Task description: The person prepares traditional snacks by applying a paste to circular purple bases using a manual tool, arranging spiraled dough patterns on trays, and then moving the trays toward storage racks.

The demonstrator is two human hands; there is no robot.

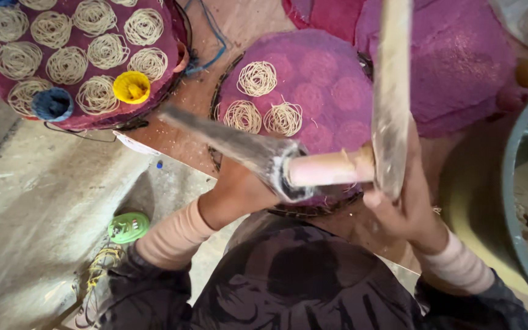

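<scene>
I see my left hand (236, 192) gripping a metal press tube (239, 146) and my right hand (401, 205) holding its wooden lever (391, 91) above a purple mat (331, 85) bearing noodle coils (258, 78).

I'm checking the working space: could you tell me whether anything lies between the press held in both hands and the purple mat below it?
Nothing visible does. The left hand and right hand hold the press above the purple mat, where three noodle coils lie.
</scene>
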